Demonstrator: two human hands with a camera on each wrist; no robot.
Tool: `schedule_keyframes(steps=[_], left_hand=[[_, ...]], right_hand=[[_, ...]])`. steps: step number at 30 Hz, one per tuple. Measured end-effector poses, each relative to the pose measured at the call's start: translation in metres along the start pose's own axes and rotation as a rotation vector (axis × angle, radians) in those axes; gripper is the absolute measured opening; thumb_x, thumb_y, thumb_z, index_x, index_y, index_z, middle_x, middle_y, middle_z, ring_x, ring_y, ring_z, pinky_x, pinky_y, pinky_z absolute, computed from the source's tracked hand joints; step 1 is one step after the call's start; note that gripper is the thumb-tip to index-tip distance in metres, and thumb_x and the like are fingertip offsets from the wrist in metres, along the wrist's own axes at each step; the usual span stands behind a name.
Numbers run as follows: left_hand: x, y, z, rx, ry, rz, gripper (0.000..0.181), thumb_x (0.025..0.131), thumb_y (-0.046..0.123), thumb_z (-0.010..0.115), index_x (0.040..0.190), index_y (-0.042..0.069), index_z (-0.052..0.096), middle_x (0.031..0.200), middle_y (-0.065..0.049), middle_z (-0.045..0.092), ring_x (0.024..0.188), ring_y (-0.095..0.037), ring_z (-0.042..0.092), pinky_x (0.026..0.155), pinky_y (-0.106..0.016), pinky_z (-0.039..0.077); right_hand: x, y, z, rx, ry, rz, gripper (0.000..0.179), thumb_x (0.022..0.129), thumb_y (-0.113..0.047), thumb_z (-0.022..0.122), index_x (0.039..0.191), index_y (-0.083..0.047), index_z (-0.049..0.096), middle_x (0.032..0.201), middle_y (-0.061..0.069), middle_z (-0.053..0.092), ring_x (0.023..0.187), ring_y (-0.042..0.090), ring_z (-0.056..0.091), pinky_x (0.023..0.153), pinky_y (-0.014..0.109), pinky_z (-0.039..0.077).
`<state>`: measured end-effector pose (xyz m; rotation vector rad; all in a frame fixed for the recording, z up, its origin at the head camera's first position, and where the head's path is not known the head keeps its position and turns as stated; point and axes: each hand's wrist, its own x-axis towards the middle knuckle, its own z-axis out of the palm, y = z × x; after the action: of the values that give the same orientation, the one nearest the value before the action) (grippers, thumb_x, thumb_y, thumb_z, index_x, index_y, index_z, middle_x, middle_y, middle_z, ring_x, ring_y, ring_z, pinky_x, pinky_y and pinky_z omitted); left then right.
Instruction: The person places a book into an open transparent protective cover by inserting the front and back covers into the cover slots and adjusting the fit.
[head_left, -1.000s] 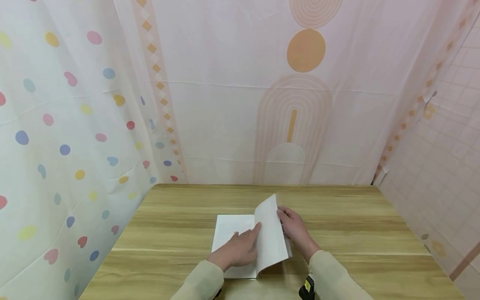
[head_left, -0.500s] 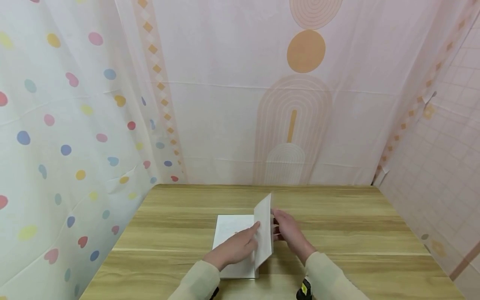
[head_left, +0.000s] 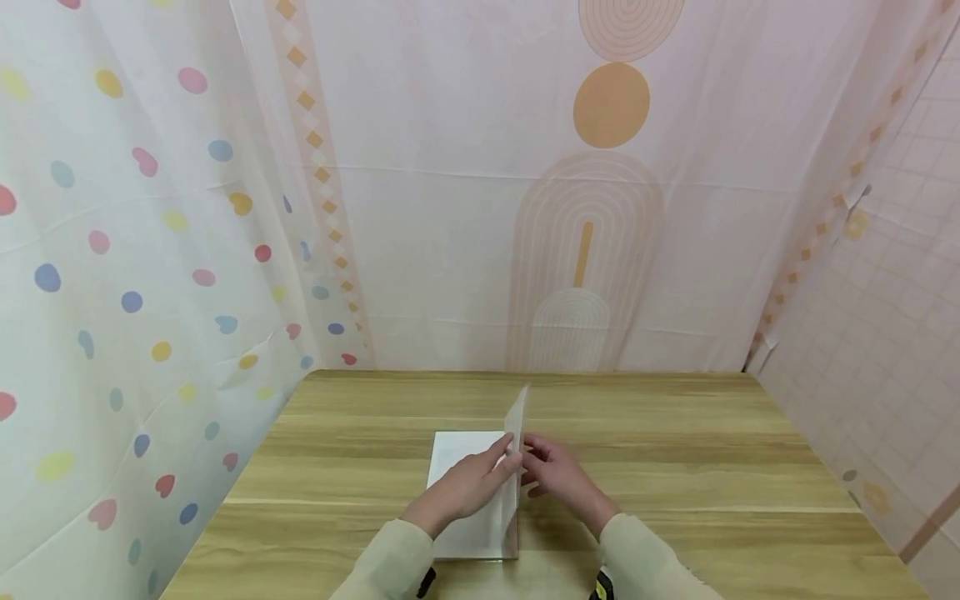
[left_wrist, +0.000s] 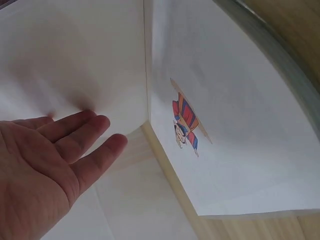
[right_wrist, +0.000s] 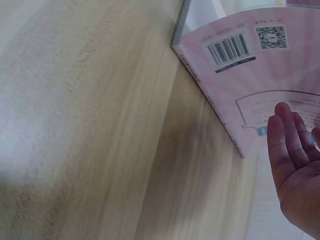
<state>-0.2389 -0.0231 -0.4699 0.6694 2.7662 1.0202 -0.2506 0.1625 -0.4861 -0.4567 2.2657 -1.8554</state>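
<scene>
An open book (head_left: 474, 533) lies on the table, its right-hand cover standing nearly upright at the spine. From the left, my left hand (head_left: 467, 487) reaches across the white page with fingers extended at the cover's white inner side (left_wrist: 85, 45). That page carries a small coloured cartoon figure (left_wrist: 186, 117). On the far side, my right hand (head_left: 562, 477) has its fingers lightly bent beside the pink outer cover (right_wrist: 220, 95). A barcode (right_wrist: 228, 51) and a square code (right_wrist: 271, 37) are printed there. Neither hand grips the cover's edge.
The wood-grain table (head_left: 675, 467) stretches out around the book. A pale patterned curtain (head_left: 450, 250) hangs behind the far edge, and a dotted one (head_left: 172, 333) hangs at the left. Pale sleeves (head_left: 652, 558) cover both forearms.
The raised cover and pages have swung left from leaning right to nearly upright. My right hand has followed leftward, its fingers off the edge. My left thumb now reaches the upright side.
</scene>
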Motion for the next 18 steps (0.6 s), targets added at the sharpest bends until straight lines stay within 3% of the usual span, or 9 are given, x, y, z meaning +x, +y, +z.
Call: schedule_keyframes(steps=[4,11,16,18], left_hand=[[-0.001,0.001,-0.004,-0.006,0.027,-0.012,0.073,0.103,0.061,0.028,0.156,0.011,0.032,0.137,-0.016,0.058,0.119,-0.035,0.059,0.095,-0.054,0.047],[-0.006,0.000,-0.013,-0.045,0.018,-0.020,0.079,0.100,0.064,0.035,0.156,0.008,0.029,0.137,-0.016,0.058,0.114,-0.031,0.062,0.090,-0.049,0.051],[-0.009,-0.004,-0.020,-0.109,0.019,-0.023,0.073,0.103,0.052,0.039,0.156,0.003,0.026,0.116,-0.015,0.068,0.074,-0.025,0.067,0.072,-0.041,0.054],[-0.009,-0.006,-0.022,-0.116,0.030,-0.028,0.066,0.104,0.043,0.040,0.155,0.003,0.029,0.114,-0.015,0.068,0.073,-0.022,0.066,0.068,-0.039,0.053]], right_hand=[[-0.001,0.002,0.006,-0.044,-0.035,-0.026,0.045,0.103,-0.022,0.054,0.142,0.001,0.050,0.115,0.017,0.067,0.092,0.030,0.069,0.070,0.043,0.057],[-0.005,0.003,0.015,-0.143,-0.061,-0.101,0.027,0.101,-0.014,0.056,0.124,-0.003,0.064,0.103,0.010,0.068,0.088,0.022,0.064,0.072,0.041,0.056],[-0.007,0.005,0.019,-0.301,-0.085,-0.144,0.035,0.099,-0.020,0.060,0.131,-0.006,0.063,0.109,0.010,0.069,0.093,0.023,0.065,0.076,0.036,0.055],[-0.008,0.006,0.020,-0.360,-0.105,-0.160,0.038,0.099,-0.021,0.062,0.134,-0.006,0.062,0.111,0.011,0.069,0.093,0.023,0.066,0.078,0.035,0.055]])
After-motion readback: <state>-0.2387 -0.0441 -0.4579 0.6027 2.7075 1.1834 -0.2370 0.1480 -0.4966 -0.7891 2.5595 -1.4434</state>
